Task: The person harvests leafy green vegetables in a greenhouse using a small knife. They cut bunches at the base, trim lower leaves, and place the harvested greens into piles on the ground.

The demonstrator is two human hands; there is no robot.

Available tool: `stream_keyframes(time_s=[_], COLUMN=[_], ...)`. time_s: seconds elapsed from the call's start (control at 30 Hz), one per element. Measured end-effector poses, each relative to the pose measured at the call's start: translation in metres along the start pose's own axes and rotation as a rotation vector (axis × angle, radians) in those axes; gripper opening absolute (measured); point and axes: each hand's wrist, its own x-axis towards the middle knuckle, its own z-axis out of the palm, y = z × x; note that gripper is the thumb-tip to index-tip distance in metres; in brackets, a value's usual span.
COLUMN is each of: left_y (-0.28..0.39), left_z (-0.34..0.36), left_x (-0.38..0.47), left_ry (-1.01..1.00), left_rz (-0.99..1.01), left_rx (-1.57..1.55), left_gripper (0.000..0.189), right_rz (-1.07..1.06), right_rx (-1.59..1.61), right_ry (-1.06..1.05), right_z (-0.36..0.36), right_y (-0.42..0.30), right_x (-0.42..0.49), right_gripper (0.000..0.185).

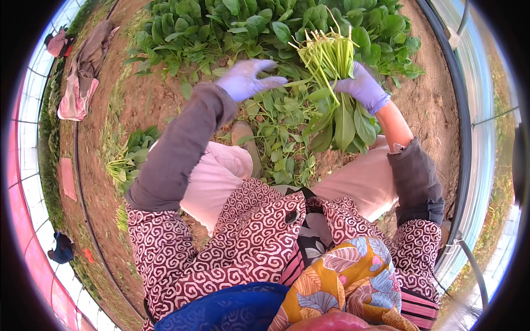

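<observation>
A bunch of spinach (344,120) is held upside down in my right hand (360,89), which wears a purple glove. Its pale stems and root ends point up and its leaves hang below. To the left, my left hand (250,80), also in a purple glove, is held slightly blurred above the ground, fingers apart and holding nothing. Loose leaves and plucked stems (283,132) lie on the soil between my legs. Just beyond both hands grows a dense row of spinach (256,25).
Cut spinach bunches (140,145) lie at my left. A hose (85,215), a crumpled garment (85,70) and a pink piece (68,178) are farther left. Other people (62,248) work at the far left edge. A dark pipe (461,124) and plastic greenhouse wall (482,136) run along the right.
</observation>
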Motion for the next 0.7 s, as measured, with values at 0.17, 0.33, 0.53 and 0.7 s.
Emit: stream_keyframes(time_s=[0.17,0.33,0.53,0.7], left_y=[0.012,0.044,0.066,0.058], left_z=[0.033,0.005,0.014,0.008], left_x=[0.010,0.005,0.007,0.012], left_ry=[0.258,0.742,0.769,0.724], left_rz=[0.100,0.365,0.407,0.279], left_rx=[-0.390,0.088,0.576,0.450], left_gripper=[0.070,0.053,0.030,0.017], right_rz=[0.030,0.042,0.101,-0.004], right_rx=[0.240,0.193,0.085,0.041], right_ry=[-0.042,-0.071,-0.072,-0.123], right_z=[0.010,0.021,0.025,0.025], right_y=[0.000,-0.003,-0.003,0.002], right_x=[-0.002,-0.005,-0.009,-0.009], right_gripper=[0.047,0.050,0.051,0.053])
